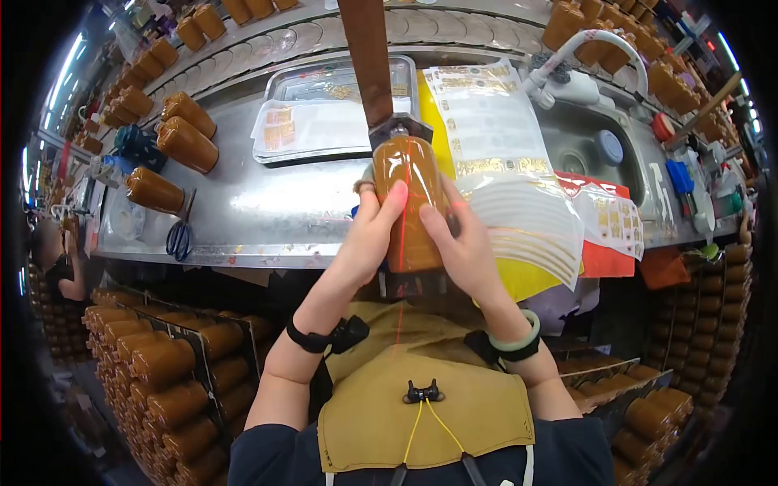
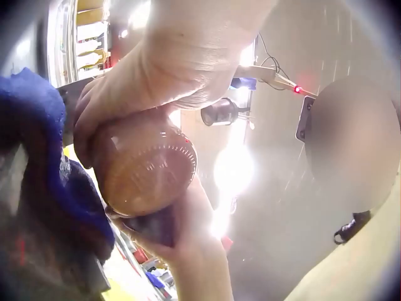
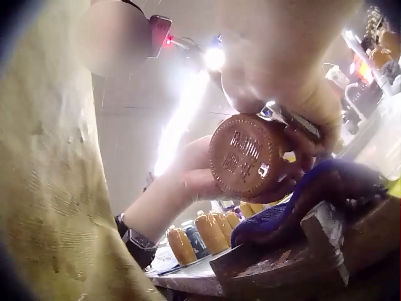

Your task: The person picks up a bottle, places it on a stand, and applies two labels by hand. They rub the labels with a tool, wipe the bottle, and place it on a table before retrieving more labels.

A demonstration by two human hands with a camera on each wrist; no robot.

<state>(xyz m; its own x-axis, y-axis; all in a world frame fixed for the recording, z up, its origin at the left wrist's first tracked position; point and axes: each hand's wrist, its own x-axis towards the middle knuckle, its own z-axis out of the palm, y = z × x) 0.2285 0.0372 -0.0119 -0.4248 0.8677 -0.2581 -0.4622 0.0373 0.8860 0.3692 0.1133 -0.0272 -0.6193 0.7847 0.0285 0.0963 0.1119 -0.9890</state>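
A glossy brown bottle [image 1: 415, 174] lies lengthwise between both hands at the table's front edge, with red laser lines across it. My left hand [image 1: 374, 227] grips its left side, thumb along the top. On the opposite side my right hand [image 1: 468, 251] holds it, thumb on top and fingers around the side. The bottle's round base [image 3: 243, 157] faces my body and bears raised characters in the right wrist view. At its far end the bottle meets a dark bracket [image 1: 401, 128] below a brown upright bar. A blue cloth [image 3: 285, 204] lies beneath the hands.
Sheets of gold decals [image 1: 502, 166] spread over the table at right, before a sink [image 1: 636, 134]. A metal tray [image 1: 271, 89] holds more sheets behind the bottle. Brown bottles [image 1: 186, 144] and blue-handled scissors [image 1: 179, 241] are at left. Stacked bottles [image 1: 154, 364] fill racks below.
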